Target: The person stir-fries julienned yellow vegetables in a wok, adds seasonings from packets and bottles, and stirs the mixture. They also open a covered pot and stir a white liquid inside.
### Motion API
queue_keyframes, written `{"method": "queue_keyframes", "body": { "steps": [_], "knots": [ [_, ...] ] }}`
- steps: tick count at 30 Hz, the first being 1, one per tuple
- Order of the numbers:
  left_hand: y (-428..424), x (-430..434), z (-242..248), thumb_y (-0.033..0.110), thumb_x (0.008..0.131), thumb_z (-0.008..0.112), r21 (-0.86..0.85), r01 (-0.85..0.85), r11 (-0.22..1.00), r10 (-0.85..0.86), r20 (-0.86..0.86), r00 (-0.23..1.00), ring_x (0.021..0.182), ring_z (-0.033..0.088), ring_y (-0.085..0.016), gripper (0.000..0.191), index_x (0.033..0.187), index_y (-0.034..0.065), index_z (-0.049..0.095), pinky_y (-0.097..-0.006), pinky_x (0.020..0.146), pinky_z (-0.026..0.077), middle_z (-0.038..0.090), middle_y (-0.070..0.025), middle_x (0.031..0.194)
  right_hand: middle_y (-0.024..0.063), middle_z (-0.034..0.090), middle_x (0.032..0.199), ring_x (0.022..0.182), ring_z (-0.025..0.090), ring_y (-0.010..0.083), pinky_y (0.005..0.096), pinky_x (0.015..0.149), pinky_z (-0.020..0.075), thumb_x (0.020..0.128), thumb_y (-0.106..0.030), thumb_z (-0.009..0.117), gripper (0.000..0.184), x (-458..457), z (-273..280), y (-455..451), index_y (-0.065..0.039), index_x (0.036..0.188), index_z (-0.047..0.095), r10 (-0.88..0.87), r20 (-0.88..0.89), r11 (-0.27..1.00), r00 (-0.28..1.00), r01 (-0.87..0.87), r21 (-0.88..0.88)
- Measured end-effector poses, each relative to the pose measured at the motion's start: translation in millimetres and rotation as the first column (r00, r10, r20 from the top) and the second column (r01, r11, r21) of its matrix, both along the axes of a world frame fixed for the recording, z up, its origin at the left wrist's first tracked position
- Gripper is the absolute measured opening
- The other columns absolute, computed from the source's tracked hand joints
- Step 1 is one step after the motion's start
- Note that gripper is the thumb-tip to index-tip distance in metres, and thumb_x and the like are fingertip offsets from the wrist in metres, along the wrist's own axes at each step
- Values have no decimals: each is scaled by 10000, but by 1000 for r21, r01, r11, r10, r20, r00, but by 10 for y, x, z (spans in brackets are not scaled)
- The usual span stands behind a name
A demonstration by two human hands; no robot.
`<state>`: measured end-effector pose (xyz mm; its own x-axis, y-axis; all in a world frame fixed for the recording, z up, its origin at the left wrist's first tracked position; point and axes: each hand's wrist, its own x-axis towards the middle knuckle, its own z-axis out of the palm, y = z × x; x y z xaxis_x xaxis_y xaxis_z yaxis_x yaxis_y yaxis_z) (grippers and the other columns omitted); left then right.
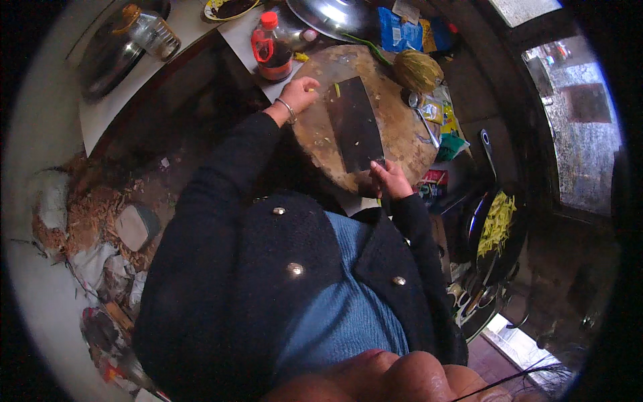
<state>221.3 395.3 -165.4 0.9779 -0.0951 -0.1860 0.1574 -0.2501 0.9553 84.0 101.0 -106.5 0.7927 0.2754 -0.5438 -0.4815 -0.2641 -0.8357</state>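
My right hand (393,180) is closed around the handle end of a wide cleaver (355,128). Its dark blade lies flat over a round wooden chopping board (316,138), with small crumbs on the metal. A short green vegetable strip (337,90) sits near the blade's far left corner. Over the board's left edge, my left hand (299,95), with a bangle at the wrist, pinches a small yellowish vegetable piece (311,90) between its fingertips.
A ridged squash (418,71) rests at the board's far right, near a spoon (427,120). Behind my left hand stands a red-capped bottle (272,47). Cut yellow-green strips (497,223) fill a wok at right. A large metal lid (331,17) lies at the back.
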Motion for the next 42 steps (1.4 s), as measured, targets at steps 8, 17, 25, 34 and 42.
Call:
{"method": "queue_keyframes", "body": {
  "steps": [8, 17, 25, 34, 42],
  "knots": [
    [-38, 76, 226, 271, 692, 762, 67, 166, 984, -166, 0, 986, 743, 600, -121, 431, 1018, 16, 643, -245, 692, 467, 657, -52, 833, 24, 491, 595, 433, 462, 115, 254, 365, 368, 907, -282, 549, 264, -128, 144, 31, -29, 851, 498, 77, -45, 996, 996, -74, 55],
    [389, -94, 143, 102, 833, 610, -560, -181, 808, 15, -288, 958, 592, 524, -80, 173, 974, 3, 626, -214, 528, 416, 594, -8, 730, 19, 529, 647, 490, 469, 104, 264, 407, 383, 906, -311, 548, 289, 223, -31, -168, -24, 874, 547, -69, 28, 997, 997, 70, -26],
    [1166, -1109, 59, 48, 824, 516, -605, -349, 716, 146, -359, 922, 634, 554, -124, 260, 1075, 4, 570, -231, 569, 442, 604, -62, 795, 46, 484, 552, 444, 479, 164, 307, 410, 381, 909, -377, 502, 359, 1256, -584, -149, -61, 738, 509, 40, 197, 928, 980, 36, -371],
    [1571, -1881, -64, 49, 815, 465, -666, -465, 583, 327, -332, 885, 570, 523, -148, 242, 1029, -20, 557, -243, 508, 430, 542, -50, 697, 196, 634, 863, 815, 605, 251, 362, 752, 466, 858, -438, 579, 508, 742, -219, 583, 46, 1011, 581, 506, 196, 858, 840, -465, -220],
    [1760, -2092, -31, 94, 828, 497, -643, -628, 438, 426, -467, 775, 509, 434, -128, 225, 1031, 40, 575, -242, 461, 350, 439, -1, 597, 19, 575, 688, 606, 525, 129, 267, 550, 424, 876, -336, 590, 326, 196, -284, -167, -14, 920, 614, 30, 117, 965, 993, 1, -263]
  ]
}}
